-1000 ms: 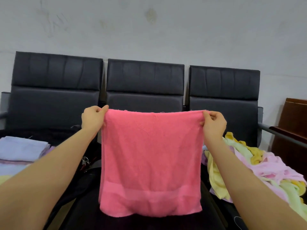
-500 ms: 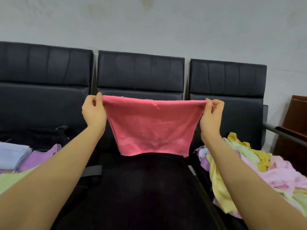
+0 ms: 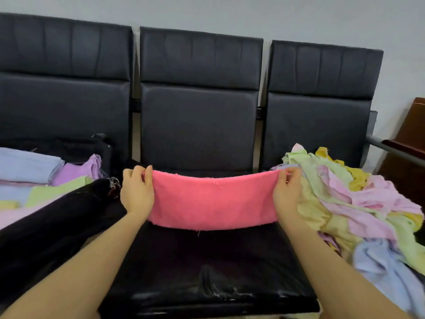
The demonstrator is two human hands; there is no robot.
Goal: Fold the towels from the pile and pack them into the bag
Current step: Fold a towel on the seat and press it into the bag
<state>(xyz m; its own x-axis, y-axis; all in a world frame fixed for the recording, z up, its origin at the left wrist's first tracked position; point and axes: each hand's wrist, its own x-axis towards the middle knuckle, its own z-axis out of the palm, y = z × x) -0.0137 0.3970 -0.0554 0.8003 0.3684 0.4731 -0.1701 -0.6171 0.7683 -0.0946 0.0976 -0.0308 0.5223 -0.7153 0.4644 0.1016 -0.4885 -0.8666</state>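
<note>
Pink towel [image 3: 212, 200] lowered onto seat [image 3: 207, 268], between hands [image 3: 137, 191]

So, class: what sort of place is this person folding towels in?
Probably a waiting area or office hallway: a row of joined black padded seats against a bare wall, with a wooden desk edge beside them.

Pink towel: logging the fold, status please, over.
Left hand and right hand each pinch a top corner. Pink towel stretched between them, low over the middle seat. Nothing in the way.
</note>
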